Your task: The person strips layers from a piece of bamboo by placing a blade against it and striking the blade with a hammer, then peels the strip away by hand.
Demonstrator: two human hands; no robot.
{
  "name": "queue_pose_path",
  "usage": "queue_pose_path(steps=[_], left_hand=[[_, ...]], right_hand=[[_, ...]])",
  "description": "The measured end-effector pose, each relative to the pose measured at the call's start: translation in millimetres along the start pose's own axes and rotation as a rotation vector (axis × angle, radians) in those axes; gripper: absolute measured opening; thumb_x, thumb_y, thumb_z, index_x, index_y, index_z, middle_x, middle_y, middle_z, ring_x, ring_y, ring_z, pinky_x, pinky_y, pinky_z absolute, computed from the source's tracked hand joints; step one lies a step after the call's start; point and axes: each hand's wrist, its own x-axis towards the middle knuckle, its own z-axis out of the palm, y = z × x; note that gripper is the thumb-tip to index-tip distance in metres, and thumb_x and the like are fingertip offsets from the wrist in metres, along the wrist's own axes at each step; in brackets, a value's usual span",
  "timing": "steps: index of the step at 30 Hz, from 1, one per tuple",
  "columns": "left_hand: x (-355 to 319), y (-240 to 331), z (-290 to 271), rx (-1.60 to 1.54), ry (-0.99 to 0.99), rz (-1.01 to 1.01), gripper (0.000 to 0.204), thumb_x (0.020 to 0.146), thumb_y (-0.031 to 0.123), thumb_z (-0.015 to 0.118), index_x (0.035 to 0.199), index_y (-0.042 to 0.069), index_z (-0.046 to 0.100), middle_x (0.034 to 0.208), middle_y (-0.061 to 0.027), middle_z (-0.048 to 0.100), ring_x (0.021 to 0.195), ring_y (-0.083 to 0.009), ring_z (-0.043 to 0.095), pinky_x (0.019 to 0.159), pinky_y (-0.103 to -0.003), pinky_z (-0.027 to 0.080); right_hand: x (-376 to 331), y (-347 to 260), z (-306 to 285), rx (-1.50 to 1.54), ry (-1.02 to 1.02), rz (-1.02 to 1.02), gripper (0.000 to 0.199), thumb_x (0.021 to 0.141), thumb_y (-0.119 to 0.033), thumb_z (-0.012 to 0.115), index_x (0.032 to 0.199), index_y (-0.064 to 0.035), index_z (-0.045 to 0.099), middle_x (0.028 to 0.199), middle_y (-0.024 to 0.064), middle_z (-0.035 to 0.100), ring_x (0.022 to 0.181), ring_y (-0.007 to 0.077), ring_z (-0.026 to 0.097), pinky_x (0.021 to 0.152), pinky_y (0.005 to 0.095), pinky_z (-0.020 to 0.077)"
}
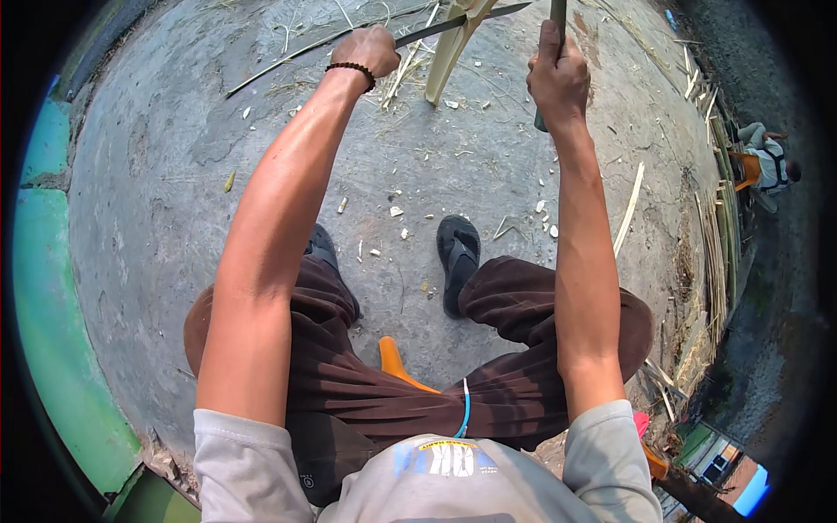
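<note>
My left hand (pixel 370 50), with a dark beaded bracelet at the wrist, is closed around the handle end of a long knife (pixel 423 33). Its dark blade points right and slightly away from me. The blade crosses a pale split piece of bamboo (pixel 446 63), which runs out of the picture at the top; whether the edge is inside it or only against it, I cannot tell. To the right of the blade's tip, my right hand (pixel 560 77) grips a dark greenish stick (pixel 558 12), held nearly upright. The stick's lower end shows below my fist.
Thin strips and pale chips (pixel 397 211) litter the grey concrete floor (pixel 157 209). A long thin stick (pixel 279 63) lies at the far left. Bamboo strips (pixel 717 235) are piled along the right edge, near another seated person (pixel 772 161). A green wall (pixel 52 322) stands left.
</note>
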Motion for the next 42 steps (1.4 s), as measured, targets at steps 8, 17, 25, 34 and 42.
queue_pose_path(steps=[8,17,25,34,42], left_hand=[[5,-1,15,0.105,-0.055,0.029,0.029,0.084,0.018,0.063,0.106,0.005,0.075,0.112,-0.0255,0.071,0.108,-0.0403,0.068,0.091,-0.048,0.055],[0,7,13,0.019,-0.033,-0.069,0.029,0.084,0.025,0.063,0.096,0.001,0.075,0.104,-0.0253,0.072,0.102,-0.0388,0.07,0.083,-0.048,0.056],[12,-29,24,0.093,-0.025,0.042,0.035,0.082,0.03,0.073,0.098,-0.001,0.075,0.104,-0.0242,0.072,0.099,-0.0401,0.071,0.086,-0.047,0.055],[7,-1,27,0.109,-0.049,-0.012,0.031,0.085,0.016,0.063,0.113,0.005,0.073,0.117,-0.0268,0.069,0.112,-0.042,0.066,0.096,-0.049,0.053],[8,-18,27,0.062,0.001,0.002,0.028,0.081,0.019,0.066,0.095,-0.004,0.074,0.101,-0.0283,0.071,0.096,-0.0431,0.07,0.083,-0.049,0.056]], right_hand=[[-3,69,45,-0.34,-0.368,0.031,0.058,0.106,-0.052,0.043,0.091,0.0013,0.061,0.066,0.0161,0.063,0.063,0.0344,0.065,0.063,0.0463,0.0514],[-12,51,32,0.075,0.099,-0.138,0.058,0.104,-0.057,0.043,0.086,-0.0042,0.059,0.063,0.007,0.061,0.056,0.0168,0.064,0.051,0.0347,0.0486],[6,33,17,-0.096,-0.345,0.007,0.055,0.105,-0.05,0.047,0.082,-0.0009,0.055,0.057,0.0031,0.05,0.046,0.0147,0.052,0.044,0.0325,0.0448],[-37,105,56,-0.194,-0.252,0.047,0.057,0.105,-0.051,0.042,0.094,0.0007,0.063,0.077,0.0257,0.067,0.074,0.0432,0.069,0.067,0.0524,0.0516],[10,12,4,0.378,0.024,-0.118,0.055,0.106,-0.055,0.04,0.072,-0.0109,0.042,0.054,-0.002,0.047,0.046,0.0063,0.049,0.039,0.0246,0.0353]])
